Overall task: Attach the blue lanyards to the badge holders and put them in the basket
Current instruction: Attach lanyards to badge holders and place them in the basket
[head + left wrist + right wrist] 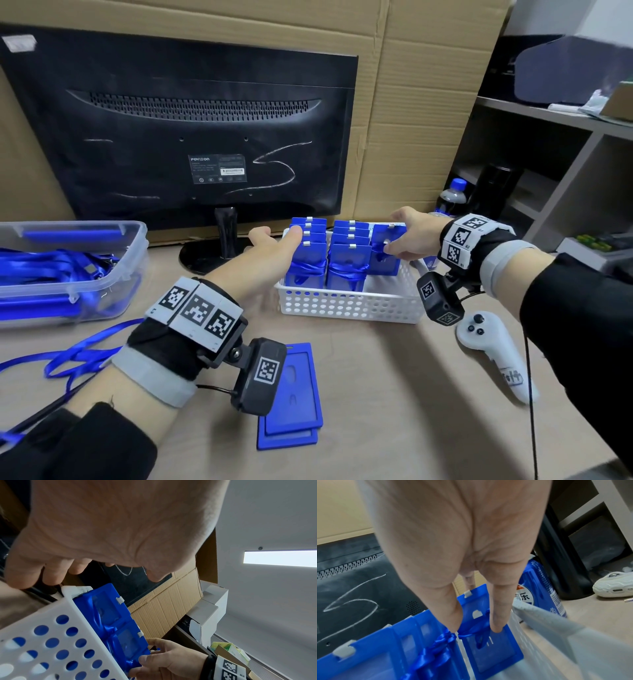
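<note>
Over the white basket (346,306), the right hand (409,236) pinches a lanyard-wrapped badge holder (385,253); the left hand (274,253) rests straight fingers (296,236) on stacked holders (306,260).

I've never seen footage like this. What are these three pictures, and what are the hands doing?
A person wears three cameras: one on the head, one on each wrist. The head view shows a white basket holding rows of blue badge holders with lanyards wrapped round them. The right hand pinches one badge holder at the basket's right side; the right wrist view shows this close up. The left hand rests its straight fingers on the left row. Two bare holders and a loose lanyard lie on the table.
</note>
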A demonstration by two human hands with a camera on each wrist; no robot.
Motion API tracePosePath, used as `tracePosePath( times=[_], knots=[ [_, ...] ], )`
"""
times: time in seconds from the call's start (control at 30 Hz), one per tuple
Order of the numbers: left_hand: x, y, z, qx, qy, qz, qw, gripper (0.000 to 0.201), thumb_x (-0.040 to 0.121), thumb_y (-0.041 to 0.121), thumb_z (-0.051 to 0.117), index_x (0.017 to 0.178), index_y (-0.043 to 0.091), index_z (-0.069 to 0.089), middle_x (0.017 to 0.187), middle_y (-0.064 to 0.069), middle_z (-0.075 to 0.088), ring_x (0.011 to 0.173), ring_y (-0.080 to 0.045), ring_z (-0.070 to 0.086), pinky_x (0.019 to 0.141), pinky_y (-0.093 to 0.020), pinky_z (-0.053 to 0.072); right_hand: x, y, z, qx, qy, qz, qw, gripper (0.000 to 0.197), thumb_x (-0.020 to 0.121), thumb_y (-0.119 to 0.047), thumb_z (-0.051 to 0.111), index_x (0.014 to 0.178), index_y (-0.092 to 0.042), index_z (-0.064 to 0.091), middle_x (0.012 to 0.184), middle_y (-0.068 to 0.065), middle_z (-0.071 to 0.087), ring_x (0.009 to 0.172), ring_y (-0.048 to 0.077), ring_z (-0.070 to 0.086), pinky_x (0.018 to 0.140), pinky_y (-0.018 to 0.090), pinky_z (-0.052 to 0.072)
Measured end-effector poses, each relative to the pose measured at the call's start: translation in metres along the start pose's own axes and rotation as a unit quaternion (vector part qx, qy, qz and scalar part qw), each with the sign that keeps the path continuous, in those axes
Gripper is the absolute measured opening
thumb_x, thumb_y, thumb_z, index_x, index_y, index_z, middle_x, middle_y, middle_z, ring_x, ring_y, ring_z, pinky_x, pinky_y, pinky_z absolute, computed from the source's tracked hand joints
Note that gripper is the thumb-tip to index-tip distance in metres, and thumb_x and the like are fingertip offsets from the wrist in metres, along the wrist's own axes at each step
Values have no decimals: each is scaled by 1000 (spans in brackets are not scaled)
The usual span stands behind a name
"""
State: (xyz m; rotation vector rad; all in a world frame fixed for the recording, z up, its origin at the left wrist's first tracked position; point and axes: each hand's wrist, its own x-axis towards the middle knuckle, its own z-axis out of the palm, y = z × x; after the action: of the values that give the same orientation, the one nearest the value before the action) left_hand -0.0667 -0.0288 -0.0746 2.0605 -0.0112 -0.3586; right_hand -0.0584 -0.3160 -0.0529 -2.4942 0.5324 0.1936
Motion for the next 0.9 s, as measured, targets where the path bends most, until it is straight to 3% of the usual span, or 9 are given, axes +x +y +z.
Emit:
tracePosePath(
  times=[0.2,0.3,0.37,0.43,0.53,0.6,0.7,0.77,0.9],
  knots=[
    [-14,2,-8,17,-8,2,1000,80,101,64,45,162,22,15,147,-7,46,115,-22,49,106,-40,47,-15,-10,-11,-10,44,-17,999,78,90,-17,79,151,-22,33,105,13,71,86,27,79,82,43,66],
    [-29,-2,-18,26,-33,-17,999,69,101,53,55,156,20,28,131,-2,56,114,-19,57,92,-37,51,-46,-31,-13,-1,50,-86,995,45,93,-14,74,132,-16,53,104,13,73,86,26,77,82,43,66],
    [-44,-7,-26,32,-40,-21,998,51,102,42,57,146,20,40,117,3,59,105,-15,61,91,-40,54,-72,-50,-2,7,9,-142,990,16,96,-15,70,112,-16,67,100,10,77,77,21,76,78,38,66],
    [-59,-11,-32,22,-42,-24,999,33,104,28,56,136,22,47,104,4,57,91,-14,62,86,-40,57,-95,-68,19,9,-61,-183,981,7,96,-13,71,101,-15,74,92,9,77,69,17,74,74,34,65],
    [-77,-17,-44,10,-33,-15,999,37,102,17,55,138,23,50,103,1,55,90,-18,64,77,-39,58,-124,-89,62,-42,-172,-222,959,17,91,-14,79,108,-15,74,91,3,77,70,17,74,66,28,62],
    [-89,-19,-53,4,-26,-16,1000,29,102,14,54,129,24,54,106,0,54,89,-19,64,81,-40,58,-136,-96,91,-104,-226,-221,943,38,85,-21,87,120,-17,70,104,-1,75,74,18,76,65,27,62],
    [-105,-22,-65,5,-19,-20,1000,16,103,11,52,96,26,54,101,-2,52,82,-18,62,92,-45,58,-147,-98,124,-254,-219,-198,921,77,70,-47,95,134,-23,61,119,-1,71,81,19,77,71,33,64],
    [-114,-24,-73,7,-13,-22,1000,20,104,12,52,89,25,52,103,-3,51,84,-20,61,96,-47,58,-149,-98,137,-373,-186,-198,887,85,60,-65,93,126,-19,66,112,1,75,88,23,76,83,39,63],
    [-123,-40,-90,-10,-16,-19,1000,22,104,16,57,124,23,53,120,-5,55,89,-21,62,95,-46,58,-149,-106,152,-456,-157,-170,859,83,55,-73,90,109,-15,68,101,5,76,93,31,74,87,46,62]
  ],
)
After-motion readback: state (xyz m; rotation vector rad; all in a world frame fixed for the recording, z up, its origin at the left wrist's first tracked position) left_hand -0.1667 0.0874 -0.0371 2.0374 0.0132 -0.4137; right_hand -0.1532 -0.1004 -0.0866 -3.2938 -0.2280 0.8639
